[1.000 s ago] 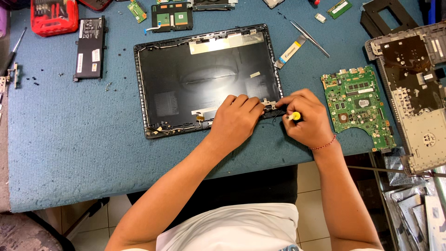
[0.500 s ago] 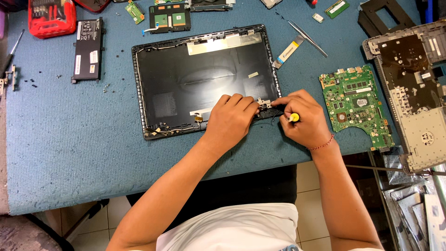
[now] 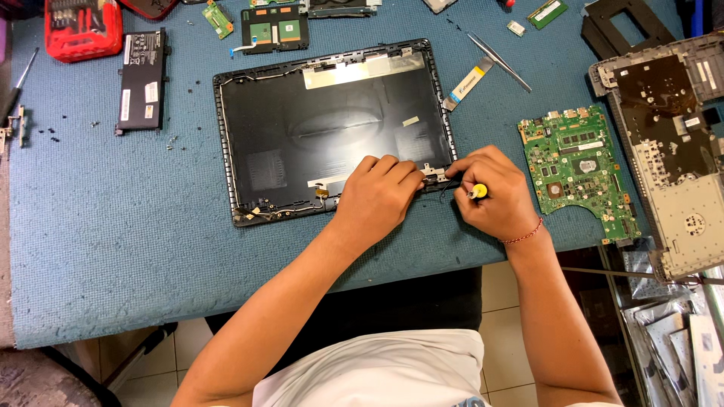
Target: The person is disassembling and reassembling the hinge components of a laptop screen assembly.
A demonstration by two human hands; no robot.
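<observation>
The person is working at the near right corner of a dark laptop lid shell (image 3: 332, 128), which lies open-side up in the middle of the blue worktop (image 3: 136, 249). The left hand (image 3: 377, 197) rests palm-down on the shell's near edge, fingers bent and pressing beside the small metal hinge bracket (image 3: 433, 175); it pins the shell rather than closing around anything. The right hand (image 3: 490, 192) is closed in a tight grip on a small screwdriver (image 3: 477, 191), of which only the yellow cap shows between thumb and fingers; the tip is hidden, but it appears aimed at the bracket. Judging by this, the step in hand looks like turning a screw at the hinge, and the next move would call for keeping the driver seated and upright while the other hand holds the shell from sliding; whether the screw goes in or comes out cannot be told. Counted around them: one green mainboard (image 3: 577, 169) just right of the right hand, one keyboard frame (image 3: 671, 151) at the far right, one flat black battery (image 3: 142, 79) to the left, one red bit case (image 3: 81, 26) at the top left corner, one pair of tweezers (image 3: 498, 62) and one short ribbon cable (image 3: 467, 79) beyond the shell, and one touchpad board (image 3: 271, 29) at the top edge.
</observation>
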